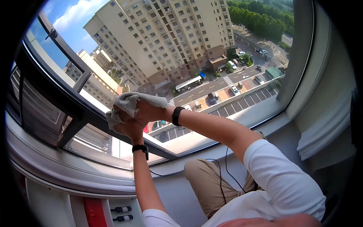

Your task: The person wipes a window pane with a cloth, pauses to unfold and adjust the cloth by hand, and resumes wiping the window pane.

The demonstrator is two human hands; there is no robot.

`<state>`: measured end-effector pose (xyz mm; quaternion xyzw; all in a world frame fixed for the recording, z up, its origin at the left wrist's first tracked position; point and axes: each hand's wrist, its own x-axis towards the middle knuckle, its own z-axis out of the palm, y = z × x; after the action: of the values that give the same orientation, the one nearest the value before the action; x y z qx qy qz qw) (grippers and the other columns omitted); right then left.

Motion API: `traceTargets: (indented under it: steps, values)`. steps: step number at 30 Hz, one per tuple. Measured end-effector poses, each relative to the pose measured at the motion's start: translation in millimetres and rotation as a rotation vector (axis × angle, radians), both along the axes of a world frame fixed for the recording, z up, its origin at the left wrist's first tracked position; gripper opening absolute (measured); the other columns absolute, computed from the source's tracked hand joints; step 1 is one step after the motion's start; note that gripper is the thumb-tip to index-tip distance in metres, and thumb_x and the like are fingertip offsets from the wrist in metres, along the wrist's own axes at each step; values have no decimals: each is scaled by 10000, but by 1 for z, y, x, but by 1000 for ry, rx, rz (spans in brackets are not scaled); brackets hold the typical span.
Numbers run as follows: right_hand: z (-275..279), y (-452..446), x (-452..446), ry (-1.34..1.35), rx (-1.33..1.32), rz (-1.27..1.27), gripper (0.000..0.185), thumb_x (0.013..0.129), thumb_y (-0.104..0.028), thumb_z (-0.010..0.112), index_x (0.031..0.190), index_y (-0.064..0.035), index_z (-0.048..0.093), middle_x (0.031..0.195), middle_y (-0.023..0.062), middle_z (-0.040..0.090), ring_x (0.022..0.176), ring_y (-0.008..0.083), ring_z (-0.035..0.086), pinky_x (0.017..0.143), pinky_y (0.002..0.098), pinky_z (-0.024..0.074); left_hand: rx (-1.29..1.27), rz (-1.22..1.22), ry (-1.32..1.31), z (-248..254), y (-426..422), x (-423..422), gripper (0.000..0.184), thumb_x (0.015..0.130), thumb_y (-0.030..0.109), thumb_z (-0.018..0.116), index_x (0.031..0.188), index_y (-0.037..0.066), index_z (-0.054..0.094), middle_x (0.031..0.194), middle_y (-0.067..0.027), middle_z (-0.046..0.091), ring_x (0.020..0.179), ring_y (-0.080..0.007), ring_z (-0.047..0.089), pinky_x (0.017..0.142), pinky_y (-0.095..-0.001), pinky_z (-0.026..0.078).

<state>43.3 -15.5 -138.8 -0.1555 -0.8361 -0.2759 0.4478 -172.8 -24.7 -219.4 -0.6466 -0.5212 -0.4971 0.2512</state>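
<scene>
A damp-looking grey cloth (141,99) is bunched up in front of the window, over the dark window frame (96,120). My right hand (150,112) reaches in from the right and grips the cloth, which drapes over its fingers. Just below and to the left, my left hand (130,128) is closed on the lower part of the same cloth. The two hands are close together and overlap in view. Folds of cloth hide most of the fingertips, and I cannot tell how firmly the cloth presses on the frame.
Large window glass (211,75) looks down on a high-rise and a street. A window handle (51,34) is at upper left. Black cables (221,178) run past my bent knee (200,170) on the sill. A shelf at lower left holds two dark bottles (123,218).
</scene>
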Motion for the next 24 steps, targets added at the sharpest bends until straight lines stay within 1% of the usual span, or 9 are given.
traceTargets:
  steps: [3,5,8,10,11,13,17,20,24]
  values:
    - [8,-3,32,-111,149,-123,303,878,-239,641,1166,-204,728,1266,28,692,1233,236,624,1122,394,466,173,95,102,10,-12,37,576,991,292,574,1442,-56,491,1506,-292,451,1397,-434,451,1153,-501,368]
    - [35,-16,73,-85,296,-175,320,859,-215,640,1165,-224,734,1204,7,704,1188,227,643,1123,387,460,-67,-32,31,23,-8,49,484,986,286,556,1328,-56,584,1475,-327,461,1386,-459,442,1146,-530,360]
    - [63,-15,128,-59,269,-183,325,874,-241,638,1185,-245,734,1081,-19,708,1120,230,666,1093,384,472,-40,-117,69,71,-7,109,512,1001,301,507,1312,-105,529,1459,-408,399,1380,-545,365,1159,-590,300]
    - [94,-10,173,-82,44,-232,180,904,-349,632,960,-207,729,1020,16,714,1058,246,669,1028,391,492,210,39,276,117,-3,159,641,1019,376,468,1432,-115,449,1434,-419,391,1347,-564,363,1135,-632,282]
    - [109,-1,194,-24,32,-287,298,903,-387,633,708,-187,738,1018,25,713,1050,241,667,1011,391,497,370,114,332,145,-2,190,639,1014,444,446,1357,-89,527,1344,-428,454,1263,-573,418,1081,-687,291]
    - [148,6,253,94,204,-332,247,911,-379,633,969,-200,792,1175,31,722,1102,260,668,1018,414,505,377,158,427,189,10,240,735,1019,499,412,1493,-63,428,1305,-390,474,1230,-541,453,1064,-664,316]
    - [207,1,362,321,213,-426,548,907,-282,638,1451,-244,582,1536,13,558,1247,279,642,1020,465,519,525,201,506,275,16,364,787,953,429,511,1623,52,342,1135,-256,560,1120,-446,523,1026,-598,375]
    - [204,-4,423,516,408,-438,512,899,-235,634,1410,-206,610,1635,16,451,1283,281,621,1012,493,521,534,68,478,290,12,441,838,909,387,575,1645,80,315,1160,-245,570,1149,-437,530,1030,-588,388]
    - [161,-4,456,564,310,-471,514,901,-226,622,1406,-131,595,1671,22,403,1347,305,575,981,521,529,502,-65,517,271,14,474,860,875,335,625,1644,95,323,1189,-223,584,1181,-418,542,1036,-578,406]
